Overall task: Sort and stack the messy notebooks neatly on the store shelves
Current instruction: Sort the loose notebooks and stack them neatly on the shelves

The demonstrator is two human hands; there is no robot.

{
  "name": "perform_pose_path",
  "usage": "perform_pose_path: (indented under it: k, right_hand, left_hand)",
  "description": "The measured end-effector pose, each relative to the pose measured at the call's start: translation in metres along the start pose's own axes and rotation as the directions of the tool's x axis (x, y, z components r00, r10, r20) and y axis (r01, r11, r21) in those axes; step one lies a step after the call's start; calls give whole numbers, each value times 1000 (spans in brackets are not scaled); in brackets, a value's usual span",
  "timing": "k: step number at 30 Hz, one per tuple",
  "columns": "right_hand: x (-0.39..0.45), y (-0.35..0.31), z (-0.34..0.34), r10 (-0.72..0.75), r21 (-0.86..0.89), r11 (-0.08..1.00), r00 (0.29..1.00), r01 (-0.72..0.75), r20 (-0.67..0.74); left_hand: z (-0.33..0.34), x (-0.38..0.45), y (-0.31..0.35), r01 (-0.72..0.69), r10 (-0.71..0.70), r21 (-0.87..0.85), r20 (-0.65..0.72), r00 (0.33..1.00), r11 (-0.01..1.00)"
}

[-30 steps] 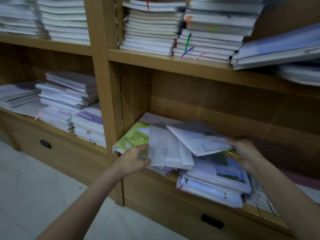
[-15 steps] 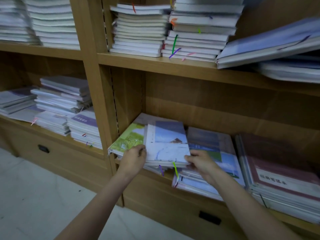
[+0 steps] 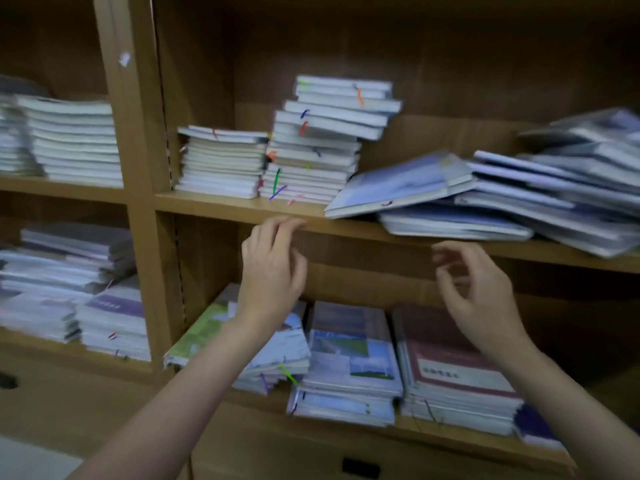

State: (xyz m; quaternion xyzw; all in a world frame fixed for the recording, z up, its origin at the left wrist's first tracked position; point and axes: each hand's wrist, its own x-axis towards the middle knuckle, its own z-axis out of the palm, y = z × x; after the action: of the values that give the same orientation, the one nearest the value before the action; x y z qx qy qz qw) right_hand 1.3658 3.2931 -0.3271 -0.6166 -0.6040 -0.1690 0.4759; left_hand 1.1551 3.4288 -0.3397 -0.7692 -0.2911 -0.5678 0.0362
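Observation:
Both my hands are raised in front of the wooden shelves and hold nothing. My left hand hovers just below the upper shelf board, fingers loosely curled. My right hand is level with it to the right, fingers also loosely bent. On the upper shelf, a blue notebook lies tilted against a slumped, messy pile. Two straighter stacks stand to its left. On the lower shelf lie a green-covered pile, a blue pile and a maroon pile.
A vertical wooden upright divides the shelving. Left of it are more notebook stacks above and others below. A drawer front with a dark handle runs beneath the lower shelf. Pale floor shows at bottom left.
Both hands let go of the notebooks on the lower shelf and rose toward the upper shelf. The view tilted upward, so the upper shelf now fills the middle.

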Motion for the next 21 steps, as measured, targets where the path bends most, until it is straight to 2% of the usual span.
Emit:
perform_pose_path:
  k: [3,5,7,8,9,10,11,12,14,16,17,19,21]
  right_hand:
    - [6,-2,-50,-48,-59,997,994,42,-97]
    - [16,-3,-72,-43,-94,995,990,31,-132]
    - [28,1,-84,29,-103,994,994,-40,-109]
    - [35,2,-87,114,-77,990,990,-120,-79]
    - [41,1,-89,220,-6,975,975,-221,-29]
    - [45,-1,-89,325,115,938,945,-328,42]
    - [46,-5,-87,413,262,862,901,-433,131]
    - [45,-10,-86,467,398,754,853,-522,233]
    - [41,-21,-86,477,582,508,770,-635,424]
    - [37,-28,-88,410,648,323,719,-690,561]
    - [36,-31,-86,363,650,305,716,-696,596]
    - [29,-35,-76,320,634,389,744,-668,587]
    - [18,-36,-58,407,585,496,767,-642,497]
  left_hand:
    - [6,29,37,-83,83,-8,-63,995,996]
    - [14,44,53,-175,176,67,-12,984,982]
    - [20,58,64,-287,250,206,188,950,936]
    - [21,67,68,-305,222,264,302,927,915]
    - [21,75,71,-276,130,311,417,900,910]
    - [20,83,73,-205,33,330,460,887,922]
    - [19,88,74,-140,-31,337,454,890,931]
    - [16,90,76,-110,-37,315,426,904,943]
    - [12,77,81,-227,165,205,282,945,952]
    - [11,50,79,-369,343,120,196,919,922]
    - [11,32,77,-437,414,98,190,890,894]
    - [13,-6,68,-540,520,47,215,827,840]
    - [10,-26,61,-554,521,-15,362,773,832]
